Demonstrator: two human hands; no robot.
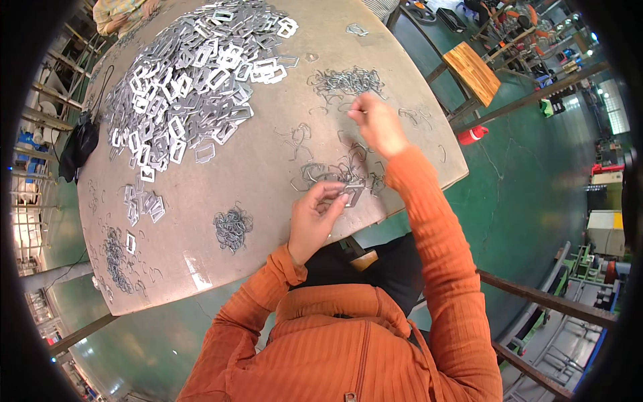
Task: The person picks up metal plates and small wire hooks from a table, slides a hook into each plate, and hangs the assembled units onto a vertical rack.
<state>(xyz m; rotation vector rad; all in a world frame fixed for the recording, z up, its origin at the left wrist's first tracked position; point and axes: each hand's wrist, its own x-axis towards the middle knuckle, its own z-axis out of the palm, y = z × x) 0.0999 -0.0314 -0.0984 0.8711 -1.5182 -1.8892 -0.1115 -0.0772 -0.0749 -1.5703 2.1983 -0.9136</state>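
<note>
Between the thumb and fingers of my left hand [315, 218] is a small rectangular metal frame [355, 193], held near the table's front edge. My right hand [378, 124] is raised further out to the right, its thumb and forefinger pinched together; whatever is between them is too small to make out. Just beyond it lies a heap of bent wire hooks [348, 81]. More loose wire hooks [321, 172] are scattered beside and behind my left hand. A large pile of flat metal frames [194, 74] covers the far left of the table.
The table [268, 171] has a rounded front edge. A tight clump of wire hooks [232, 228] lies left of my left hand, another heap [117, 261] at the left edge. A wooden stool [472, 72] and red bottle [473, 135] stand right. Another person's hand [115, 25] is far left.
</note>
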